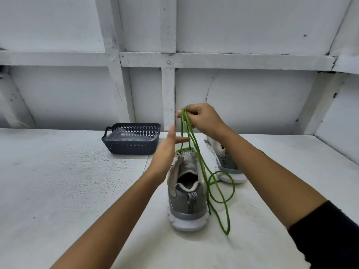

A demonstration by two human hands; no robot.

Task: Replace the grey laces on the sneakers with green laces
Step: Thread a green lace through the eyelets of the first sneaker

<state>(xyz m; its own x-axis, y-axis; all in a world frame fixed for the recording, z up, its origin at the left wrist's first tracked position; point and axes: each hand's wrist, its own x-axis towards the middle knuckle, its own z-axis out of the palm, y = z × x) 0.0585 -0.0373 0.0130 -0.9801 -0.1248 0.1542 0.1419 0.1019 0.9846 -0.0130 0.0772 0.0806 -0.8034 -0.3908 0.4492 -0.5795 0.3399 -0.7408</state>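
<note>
Green lace point(234, 188) pinched high above grey sneaker point(187, 199).

Nearest, grey sneaker upright on white table point(77, 181), heel toward the camera; green lace crossing its front eyelets, slack loops lying on the table just right of the shoe, strands rising from there. Past the heel, left hand point(167, 150) flat, fingers straight and pressed together, beside the tongue, holding nothing. Higher and farther, right hand point(202, 119) pinching the gathered lace strands between thumb and fingertips. Behind that wrist, second sneaker point(226, 162), partly hidden. Farther left, dark perforated basket point(132, 147) with clear plastic inside, near white panelled wall point(252, 98).
</note>
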